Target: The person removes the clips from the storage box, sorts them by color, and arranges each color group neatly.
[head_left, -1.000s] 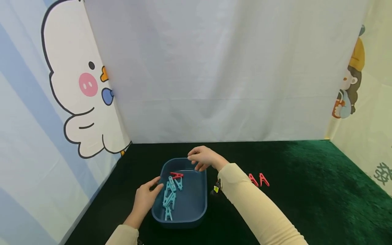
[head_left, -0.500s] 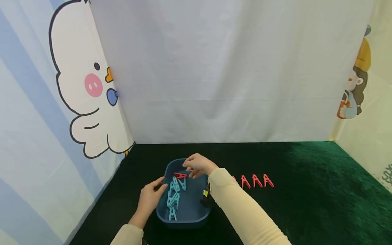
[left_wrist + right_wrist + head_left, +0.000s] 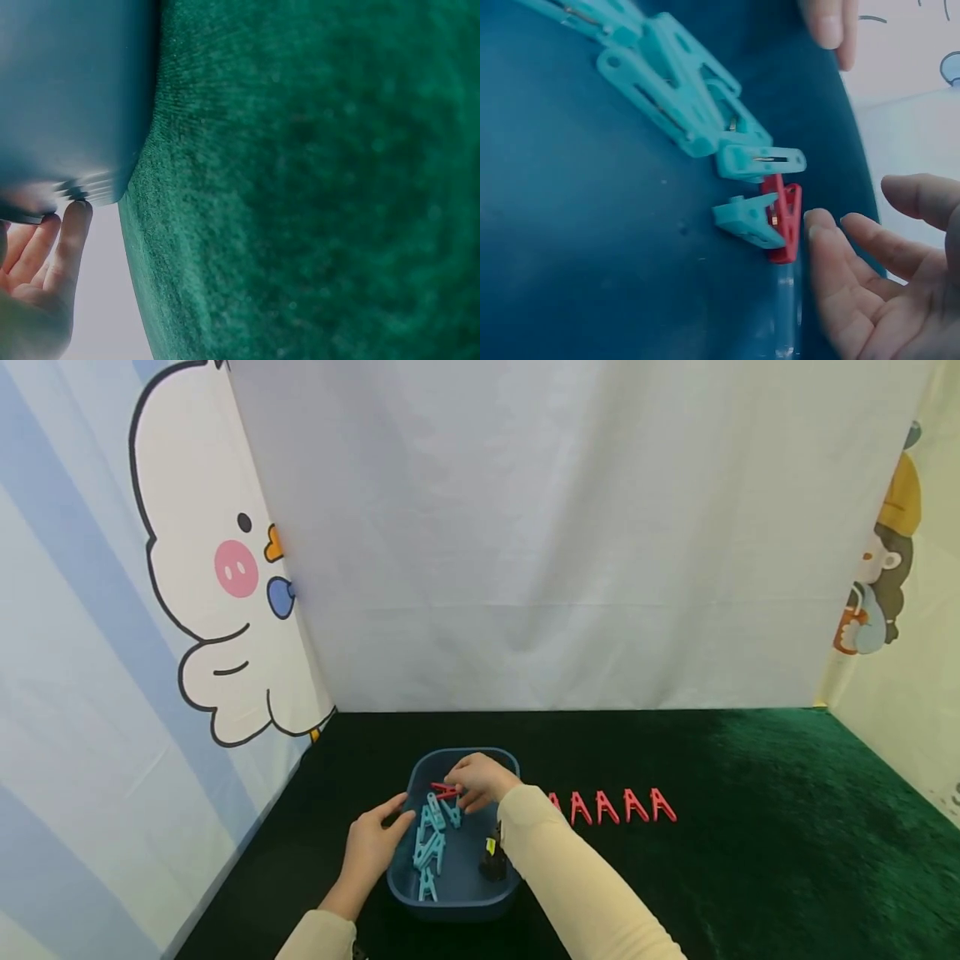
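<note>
My left hand [image 3: 369, 847] holds the left rim of a blue plastic bin [image 3: 453, 906]; in the left wrist view its fingertips touch the outer wall by some ridges. Inside, along that left side, lie several light-blue clothespins [image 3: 679, 86]. A red clothespin [image 3: 784, 217] lies at the far end, against a light-blue one. My right hand [image 3: 482, 781] reaches down into the far part of the bin, nothing in its grasp. In the right wrist view its fingertips [image 3: 821, 221] are right beside the red clothespin, thumb spread apart.
To the right of the bin a row of several red clothespins [image 3: 606, 807] lies on the dark green cloth [image 3: 750, 860], partly hidden by my right sleeve [image 3: 577, 877]. A white curtain [image 3: 570, 543] closes off the back, with printed cloths at both sides.
My right hand has moved left and down into the bin, towards the red clothespin. More of the red row has come out from behind the sleeve. The left hand stays at the rim.
</note>
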A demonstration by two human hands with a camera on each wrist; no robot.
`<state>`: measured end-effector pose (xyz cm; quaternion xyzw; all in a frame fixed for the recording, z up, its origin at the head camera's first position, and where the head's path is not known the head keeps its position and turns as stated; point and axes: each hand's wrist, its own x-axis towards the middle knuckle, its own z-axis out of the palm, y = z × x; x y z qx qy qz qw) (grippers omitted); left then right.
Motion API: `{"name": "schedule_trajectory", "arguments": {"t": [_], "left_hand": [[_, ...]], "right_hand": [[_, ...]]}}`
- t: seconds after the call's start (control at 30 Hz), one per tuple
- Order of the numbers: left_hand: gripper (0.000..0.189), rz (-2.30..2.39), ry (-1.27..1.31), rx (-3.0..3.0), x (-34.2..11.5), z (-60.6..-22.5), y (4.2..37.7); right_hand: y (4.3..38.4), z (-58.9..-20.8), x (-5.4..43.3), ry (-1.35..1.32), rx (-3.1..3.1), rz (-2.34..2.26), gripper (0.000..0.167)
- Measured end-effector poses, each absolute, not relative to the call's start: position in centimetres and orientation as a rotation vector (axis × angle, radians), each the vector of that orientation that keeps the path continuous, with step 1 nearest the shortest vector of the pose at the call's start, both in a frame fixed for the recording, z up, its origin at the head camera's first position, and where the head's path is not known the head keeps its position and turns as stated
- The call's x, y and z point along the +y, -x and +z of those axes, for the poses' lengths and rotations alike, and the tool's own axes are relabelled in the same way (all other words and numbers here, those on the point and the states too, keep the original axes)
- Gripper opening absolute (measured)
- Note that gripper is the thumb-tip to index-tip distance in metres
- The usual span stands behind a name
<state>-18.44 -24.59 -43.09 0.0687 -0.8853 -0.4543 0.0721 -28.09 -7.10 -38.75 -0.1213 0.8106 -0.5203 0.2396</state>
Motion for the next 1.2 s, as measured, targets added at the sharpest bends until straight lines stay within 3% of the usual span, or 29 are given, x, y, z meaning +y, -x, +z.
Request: {"name": "schedule_trajectory", "arguments": {"t": [0.5, 1.2], "left_hand": [[0.041, -1.359, -0.220, -2.635, -24.5, -43.5, 18.6], [0.041, -1.348, -0.218, -2.647, -24.6, -43.4, 18.7]], "right_hand": [[28.6, -40.8, -7.5, 0.194, 2.186, -1.538, 0.039], [28.4, -41.4, -8.5, 0.283, 2.194, -1.398, 0.022]]}}
